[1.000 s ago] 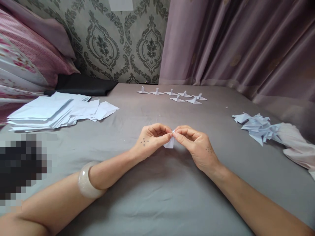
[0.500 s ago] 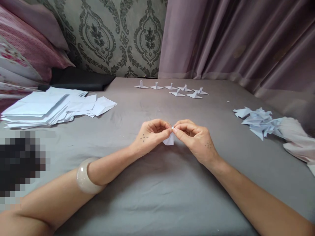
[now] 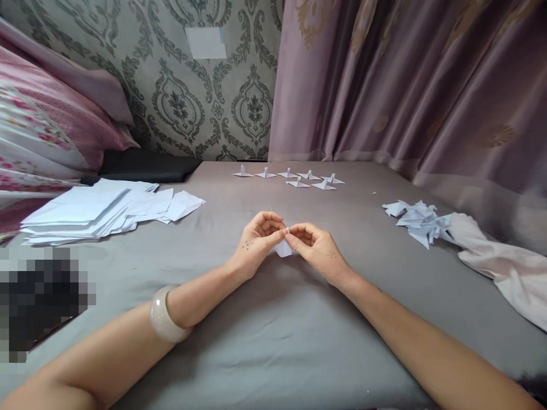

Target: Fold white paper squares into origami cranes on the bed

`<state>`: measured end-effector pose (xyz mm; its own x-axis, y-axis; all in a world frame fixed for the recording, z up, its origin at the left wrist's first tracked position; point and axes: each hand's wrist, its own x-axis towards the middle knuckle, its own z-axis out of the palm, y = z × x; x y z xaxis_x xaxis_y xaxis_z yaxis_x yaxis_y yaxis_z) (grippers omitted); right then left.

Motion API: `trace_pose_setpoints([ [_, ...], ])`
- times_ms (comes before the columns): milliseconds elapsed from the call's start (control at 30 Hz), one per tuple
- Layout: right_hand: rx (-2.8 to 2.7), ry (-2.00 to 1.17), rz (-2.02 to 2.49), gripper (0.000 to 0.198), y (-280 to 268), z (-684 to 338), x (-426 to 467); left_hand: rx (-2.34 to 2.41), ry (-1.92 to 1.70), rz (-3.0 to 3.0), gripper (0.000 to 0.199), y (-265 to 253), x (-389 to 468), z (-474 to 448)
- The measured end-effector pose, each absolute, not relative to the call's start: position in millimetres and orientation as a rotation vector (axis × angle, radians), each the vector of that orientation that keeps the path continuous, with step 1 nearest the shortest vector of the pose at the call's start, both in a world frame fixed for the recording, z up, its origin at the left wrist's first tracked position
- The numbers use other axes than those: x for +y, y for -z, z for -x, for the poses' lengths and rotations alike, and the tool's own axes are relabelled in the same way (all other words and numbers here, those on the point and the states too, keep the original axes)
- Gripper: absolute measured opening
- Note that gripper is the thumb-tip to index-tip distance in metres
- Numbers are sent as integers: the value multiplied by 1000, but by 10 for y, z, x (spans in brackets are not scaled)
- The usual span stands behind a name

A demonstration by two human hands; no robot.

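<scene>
A small white piece of folded paper [image 3: 284,249] is pinched between my two hands, over the middle of the grey sheet. My left hand [image 3: 260,242] grips its upper edge between thumb and fingers. From the other side my right hand [image 3: 318,249] pinches the paper's top, its thumb close to the left one. The lower part of the paper hangs below the fingertips; its upper folds are mostly hidden. Beyond my hands, several folded paper figures with flat wings and upright middles [image 3: 298,182] stand in two rows.
On the left lies a stack of white paper sheets [image 3: 77,208], with a black folded item [image 3: 147,165] behind. A heap of folded paper pieces [image 3: 421,219] sits at right beside a pale cloth [image 3: 491,259]. A patterned wall [image 3: 179,108] and purple curtain [image 3: 307,85] border the back.
The view has tilted up, showing more wall and a white card on it. Both hands still pinch the paper, and the right hand sits slightly nearer the left.
</scene>
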<state>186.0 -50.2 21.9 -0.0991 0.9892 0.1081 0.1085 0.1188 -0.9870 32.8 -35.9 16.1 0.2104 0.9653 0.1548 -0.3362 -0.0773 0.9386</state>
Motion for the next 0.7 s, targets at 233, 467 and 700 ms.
trace_pose_setpoints([
  [233, -1386, -1352, 1213, 34, -202, -1802, -526, 822, -1326, -1026, 34, -126, -343, -327],
  [467, -1311, -1473, 1210, 31, -175, -1916, -452, 906, -1134, -1192, 33, -119, -316, -268],
  [700, -1423, -1491, 1179, 22, -144, -1925, -461, 959, -997, -1304, 30, -139, -326, -240],
])
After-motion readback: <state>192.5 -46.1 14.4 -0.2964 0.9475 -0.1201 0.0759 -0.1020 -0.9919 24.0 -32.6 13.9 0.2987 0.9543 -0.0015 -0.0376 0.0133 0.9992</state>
